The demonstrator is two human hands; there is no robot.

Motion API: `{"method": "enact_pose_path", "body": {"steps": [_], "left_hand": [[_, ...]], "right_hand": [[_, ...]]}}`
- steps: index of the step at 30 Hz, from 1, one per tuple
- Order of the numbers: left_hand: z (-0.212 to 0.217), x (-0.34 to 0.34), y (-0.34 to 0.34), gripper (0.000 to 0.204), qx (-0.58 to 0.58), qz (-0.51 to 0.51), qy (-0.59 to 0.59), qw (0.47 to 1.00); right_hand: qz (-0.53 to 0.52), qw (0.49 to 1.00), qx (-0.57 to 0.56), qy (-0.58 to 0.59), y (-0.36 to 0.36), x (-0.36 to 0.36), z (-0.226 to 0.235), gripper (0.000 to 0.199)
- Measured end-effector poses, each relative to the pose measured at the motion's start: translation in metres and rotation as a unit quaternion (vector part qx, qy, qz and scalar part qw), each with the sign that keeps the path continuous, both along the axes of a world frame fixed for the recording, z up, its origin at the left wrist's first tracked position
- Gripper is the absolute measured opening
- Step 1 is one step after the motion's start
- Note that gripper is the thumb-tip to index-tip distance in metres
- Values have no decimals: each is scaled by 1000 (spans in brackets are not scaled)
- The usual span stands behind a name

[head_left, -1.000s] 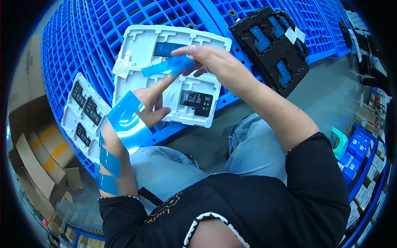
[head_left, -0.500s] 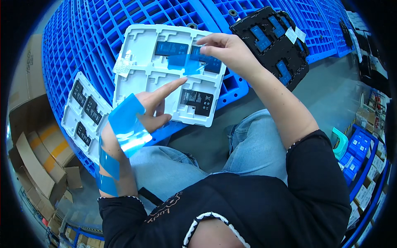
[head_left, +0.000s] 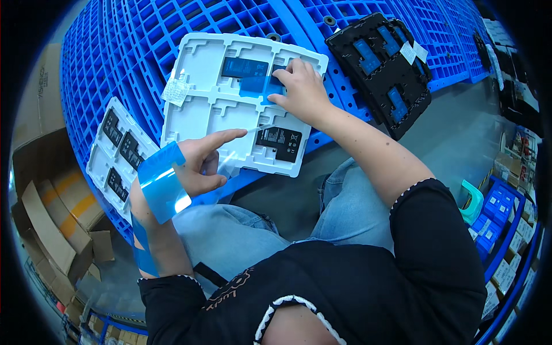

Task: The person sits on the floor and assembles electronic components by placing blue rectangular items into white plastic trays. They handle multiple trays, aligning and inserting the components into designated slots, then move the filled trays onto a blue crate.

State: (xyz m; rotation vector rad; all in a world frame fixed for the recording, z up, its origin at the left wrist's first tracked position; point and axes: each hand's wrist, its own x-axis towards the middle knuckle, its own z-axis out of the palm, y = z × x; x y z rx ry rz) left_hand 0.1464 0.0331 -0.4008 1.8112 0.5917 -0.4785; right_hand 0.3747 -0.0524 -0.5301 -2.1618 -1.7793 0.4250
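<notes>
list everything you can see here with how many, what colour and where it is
plastic pallets: at least two, blue, upper view
large white tray: one, white, centre
small white tray: one, white, left
black tray: at least one, black, upper right
black packs: at least six, three in each white tray, one mostly hidden
blue packs: at least four, blue, black tray
film pieces: at least three, blue, one in large tray, others on left arm
paper slips: three, white, on large and black trays
cardboard boxes: several, brown, left
bins: several, blue, right
jeans: one pair, blue, below centre
top: one, black, bottom
hands: two, bare, over or beside the large tray
</notes>
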Motion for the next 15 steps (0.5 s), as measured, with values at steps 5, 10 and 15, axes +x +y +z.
{"method": "enact_pose_path", "body": {"steps": [5,10,15], "left_hand": [[-6,-3,3,79,-10,14,-10,1000],[-14,-15,13,76,-10,52,-3,999],[-7,-31,23,72,5,138,-43,989]], "right_hand": [[-40,991,43,122,2,2,-7,22],[46,988,70,130,-1,-1,17,13],[-109,952,-4,285,-18,22,57,11]]}}
